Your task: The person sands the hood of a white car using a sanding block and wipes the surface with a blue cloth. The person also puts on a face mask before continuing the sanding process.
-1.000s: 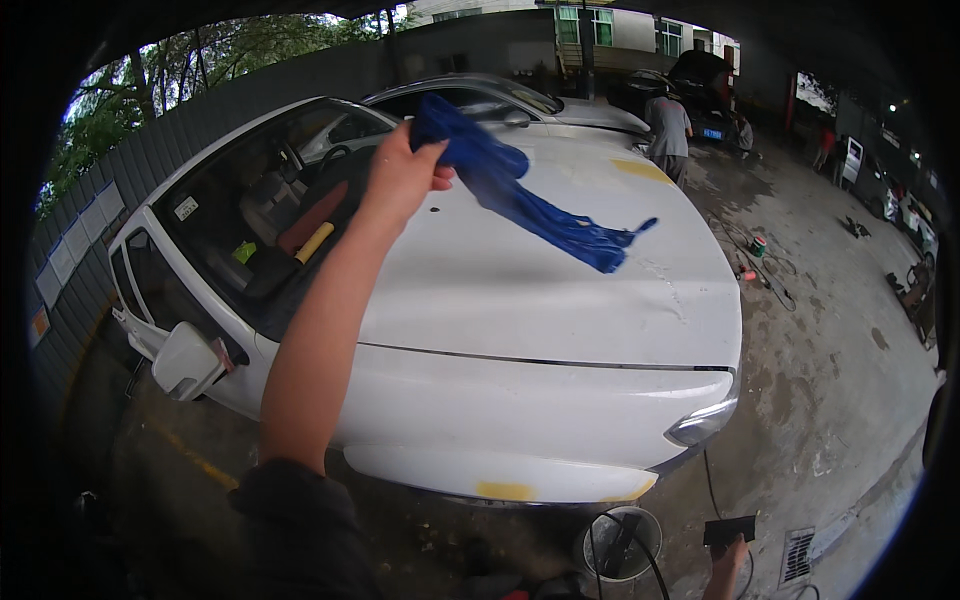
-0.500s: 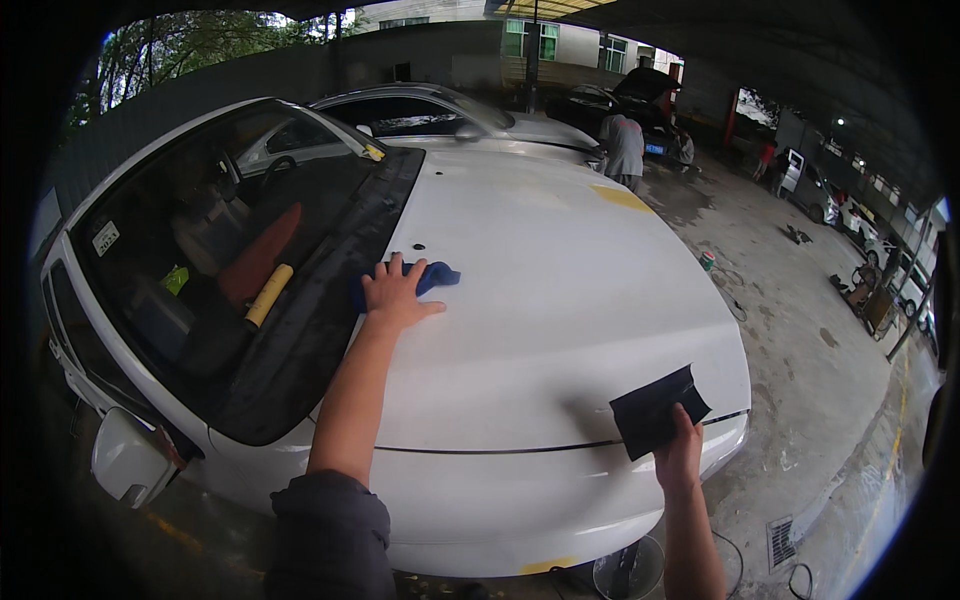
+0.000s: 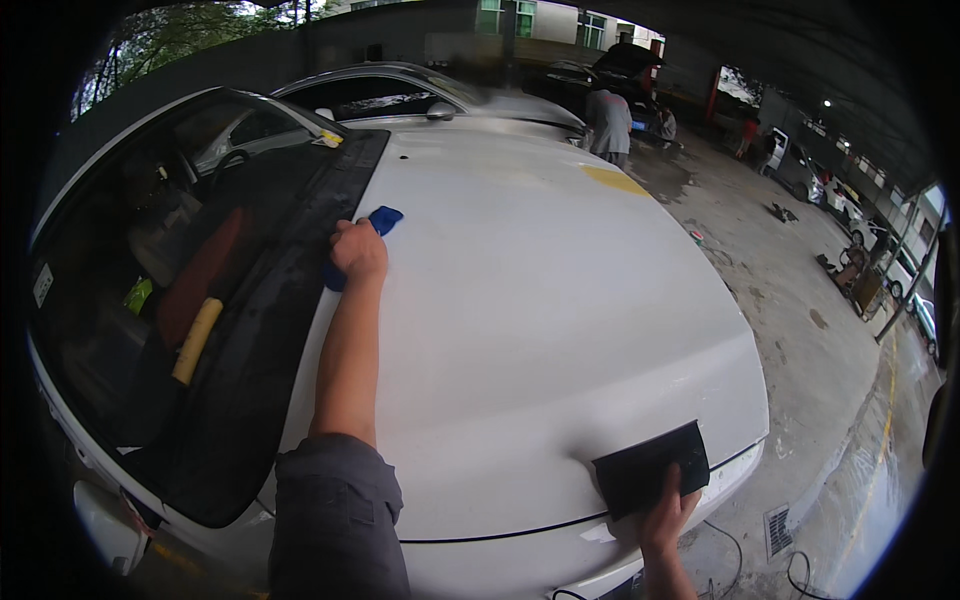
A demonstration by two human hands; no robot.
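My left hand (image 3: 358,250) is closed on a blue cloth (image 3: 386,219) at the windshield edge of a white car's hood (image 3: 520,300). Parts of the cloth stick out on both sides of the fist. Over the near side of the hood, my right hand (image 3: 668,515) holds a black sheet of sandpaper (image 3: 650,465), slightly curved, with the thumb lying on top. The sheet casts a soft shadow on the white paint; whether it touches the hood I cannot tell.
A yellow roll (image 3: 197,342) shows through or on the windshield (image 3: 110,400). Beyond the hood stand a silver car (image 3: 400,100) and a person in grey (image 3: 608,125). On the concrete floor to the right are a drain grate (image 3: 777,530), a dark cable and equipment (image 3: 850,270).
My left hand has gone from spread on the cloth to a fist around it, moving toward the windshield with it. My right hand and the sandpaper sit lower in view. The view has shifted.
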